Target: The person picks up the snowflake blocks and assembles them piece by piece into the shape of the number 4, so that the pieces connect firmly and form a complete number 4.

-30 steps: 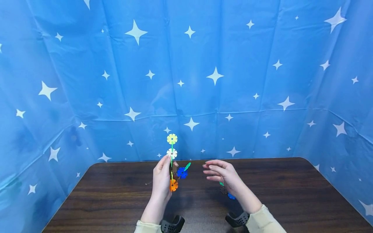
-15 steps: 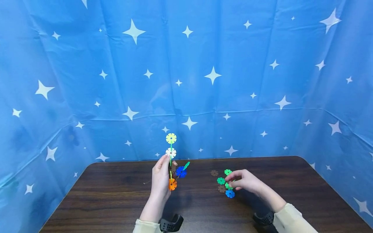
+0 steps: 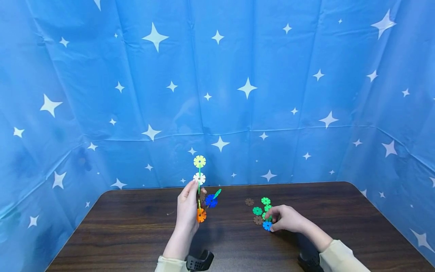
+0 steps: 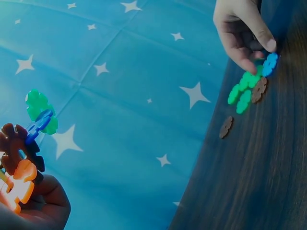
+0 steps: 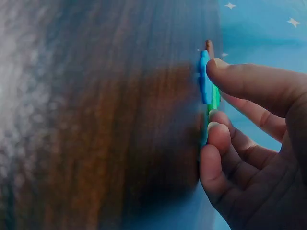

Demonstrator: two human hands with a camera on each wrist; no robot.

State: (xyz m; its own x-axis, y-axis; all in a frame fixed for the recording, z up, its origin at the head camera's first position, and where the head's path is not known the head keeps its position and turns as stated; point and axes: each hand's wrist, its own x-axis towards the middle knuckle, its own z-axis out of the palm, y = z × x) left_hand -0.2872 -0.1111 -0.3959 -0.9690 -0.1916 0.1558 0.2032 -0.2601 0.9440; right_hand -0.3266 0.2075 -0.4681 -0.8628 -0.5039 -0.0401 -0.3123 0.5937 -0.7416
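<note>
My left hand (image 3: 187,207) holds an upright build of interlocking snowflake discs. A yellow disc (image 3: 199,161) tops it, above a white disc (image 3: 199,178) by my thumb tip. Lower down sit an orange disc (image 3: 201,215) and brown discs (image 4: 19,148); a dark blue disc (image 3: 211,201) carrying a green disc (image 3: 218,193) branches to the right. My right hand (image 3: 289,219) reaches the loose discs on the table. Its thumb touches a light blue disc (image 5: 204,76) and its index fingertip meets a green disc (image 4: 247,79); thumb and index stand apart.
The loose group on the dark wooden table (image 3: 136,230) also has a brown disc (image 3: 249,202) at its back left, another brown disc (image 3: 258,220) and several green ones. A blue curtain (image 3: 217,75) with white stars surrounds the table's back and sides.
My right hand has moved down and right from the air onto the loose discs, then slightly nearer to the light blue disc. My left hand and its build have barely moved.
</note>
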